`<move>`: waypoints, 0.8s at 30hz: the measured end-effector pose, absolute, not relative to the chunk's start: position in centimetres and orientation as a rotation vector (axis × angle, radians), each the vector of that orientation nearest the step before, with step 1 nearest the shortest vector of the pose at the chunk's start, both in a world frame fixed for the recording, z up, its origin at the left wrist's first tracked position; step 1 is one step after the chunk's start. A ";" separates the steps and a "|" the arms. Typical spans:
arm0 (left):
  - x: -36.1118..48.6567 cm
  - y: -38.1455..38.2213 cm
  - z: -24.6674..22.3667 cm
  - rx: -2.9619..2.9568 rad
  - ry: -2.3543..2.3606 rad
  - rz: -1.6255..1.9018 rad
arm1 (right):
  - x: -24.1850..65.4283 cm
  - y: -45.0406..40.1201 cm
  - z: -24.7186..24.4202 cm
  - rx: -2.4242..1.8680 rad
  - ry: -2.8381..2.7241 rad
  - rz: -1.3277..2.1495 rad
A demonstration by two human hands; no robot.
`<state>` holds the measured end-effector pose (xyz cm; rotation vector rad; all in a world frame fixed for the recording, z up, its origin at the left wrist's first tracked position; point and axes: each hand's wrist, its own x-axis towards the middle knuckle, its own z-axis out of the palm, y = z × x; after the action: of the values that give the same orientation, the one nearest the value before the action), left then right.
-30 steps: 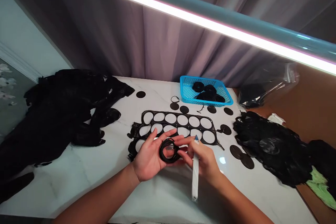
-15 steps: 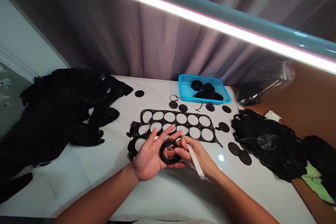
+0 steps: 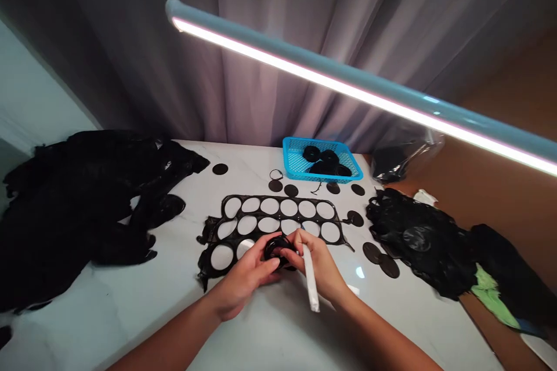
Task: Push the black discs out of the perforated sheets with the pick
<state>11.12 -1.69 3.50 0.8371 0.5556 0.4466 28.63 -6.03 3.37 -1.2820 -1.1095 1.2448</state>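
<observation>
Just in front of me, my left hand [image 3: 241,281] is curled around a bundle of thin black rings [image 3: 274,242], thumb over the near side. My right hand [image 3: 322,261] meets it from the right, thumb and fingers touching the same bundle. Also in the right hand is a slim white stick-like tool [image 3: 311,284], its end pointing down toward me; the fingers hide its other end. Beneath and beyond both hands lies a thin black sheet [image 3: 279,218] with rows of large round holes, partly covered by the hands.
A blue basket [image 3: 322,178] at the back holds several black bundles. Round black discs [image 3: 389,266] are scattered about the white table [image 3: 174,324]. Black material is heaped at left [image 3: 65,203] and right [image 3: 418,243]. A lit tube lamp [image 3: 304,64] hangs across above.
My left hand has closed from an open palm around the ring bundle. The white tool now points more steeply toward me. The whole view has shifted slightly.
</observation>
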 end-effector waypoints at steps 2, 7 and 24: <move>11.1 -1.6 3.3 0.942 0.600 0.466 | 29.0 -5.7 3.7 -1.281 -1.163 1.207; 10.6 -0.7 3.5 1.053 0.754 0.454 | 33.8 -2.3 6.1 -1.387 -1.292 0.905; 9.9 -0.7 4.8 1.152 0.723 0.488 | 46.3 12.1 2.3 -1.909 -1.178 0.244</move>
<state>9.86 -0.71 4.79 1.1521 0.7227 0.4879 46.34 12.08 2.28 -1.9089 -1.1784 0.2436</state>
